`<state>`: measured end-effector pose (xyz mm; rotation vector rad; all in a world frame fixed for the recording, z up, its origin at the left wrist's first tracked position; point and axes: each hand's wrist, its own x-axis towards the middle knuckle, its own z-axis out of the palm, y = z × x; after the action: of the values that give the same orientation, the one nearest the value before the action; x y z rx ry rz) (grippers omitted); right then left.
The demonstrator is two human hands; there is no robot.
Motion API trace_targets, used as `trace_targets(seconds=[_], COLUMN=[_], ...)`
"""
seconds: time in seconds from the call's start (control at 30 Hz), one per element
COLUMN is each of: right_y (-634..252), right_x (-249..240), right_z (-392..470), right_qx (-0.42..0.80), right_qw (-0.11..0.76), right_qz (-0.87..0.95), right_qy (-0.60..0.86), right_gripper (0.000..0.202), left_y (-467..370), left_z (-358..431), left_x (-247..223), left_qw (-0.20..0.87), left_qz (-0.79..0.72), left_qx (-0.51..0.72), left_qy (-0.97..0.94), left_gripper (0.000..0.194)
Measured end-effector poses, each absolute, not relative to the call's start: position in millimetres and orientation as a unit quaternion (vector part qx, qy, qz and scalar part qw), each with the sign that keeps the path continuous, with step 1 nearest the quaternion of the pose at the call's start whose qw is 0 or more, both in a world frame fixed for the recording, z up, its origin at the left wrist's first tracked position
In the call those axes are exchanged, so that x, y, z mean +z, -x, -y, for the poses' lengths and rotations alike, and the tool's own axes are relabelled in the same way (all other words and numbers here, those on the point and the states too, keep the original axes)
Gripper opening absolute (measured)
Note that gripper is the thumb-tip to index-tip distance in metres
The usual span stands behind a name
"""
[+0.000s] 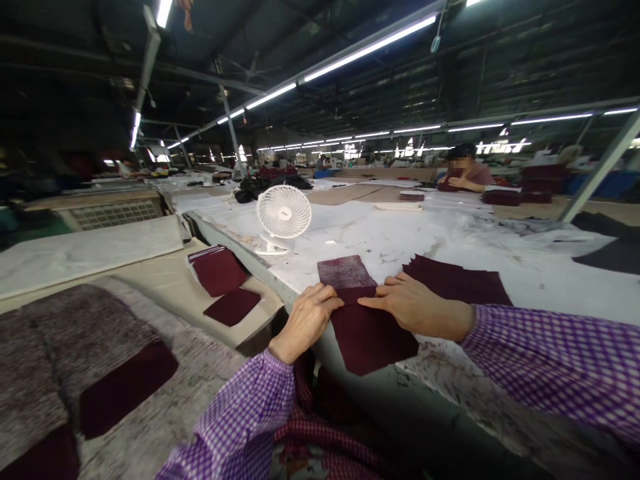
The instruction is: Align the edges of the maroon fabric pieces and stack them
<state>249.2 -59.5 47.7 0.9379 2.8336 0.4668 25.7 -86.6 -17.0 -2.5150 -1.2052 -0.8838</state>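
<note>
A maroon fabric piece (373,337) lies over the front edge of the white table, its upper edge folded into a band. My left hand (309,317) is closed on the left end of that band, fingers pressed together. At the band's right side my right hand (417,305) presses with its index finger stretched out to the left and the other fingers bent. Beyond the band lies a speckled grey-maroon patch (346,272). Several maroon pieces are stacked (457,279) behind my right hand.
A white fan (284,213) stands on the white table (350,230). Maroon pieces (219,270) lie on the beige surface at left, another (127,388) on speckled cloth. A person (465,172) sits across the table; a slanted post (603,167) rises at right.
</note>
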Motion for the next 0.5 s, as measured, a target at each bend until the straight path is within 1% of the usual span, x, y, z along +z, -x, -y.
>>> trace_targets(seconds=[0.2,0.27,0.4,0.5], right_y=[-222,-217,-222,-236], right_x=[60,63,63,59], right_z=[64,64,54,37], right_qx=[0.155,0.158,0.148,0.055], right_qw=[0.146,0.160,0.140,0.080], right_qz=[-0.933,-0.933,-0.932,-0.937], right_qy=[-0.289,-0.280,-0.301,-0.335], right_gripper=[0.062,0.063,0.055,0.052], left_y=[-15,-6,7,4], left_z=[88,91,96,98], left_x=[-19,-18,-15,-12], left_qw=[0.058,0.038,-0.008,-0.014], left_qz=[0.391,0.376,0.370,0.393], left_qx=[-0.328,-0.328,-0.331,-0.340], left_qy=[0.858,0.866,0.868,0.854], left_gripper=[0.028,0.032,0.034,0.028])
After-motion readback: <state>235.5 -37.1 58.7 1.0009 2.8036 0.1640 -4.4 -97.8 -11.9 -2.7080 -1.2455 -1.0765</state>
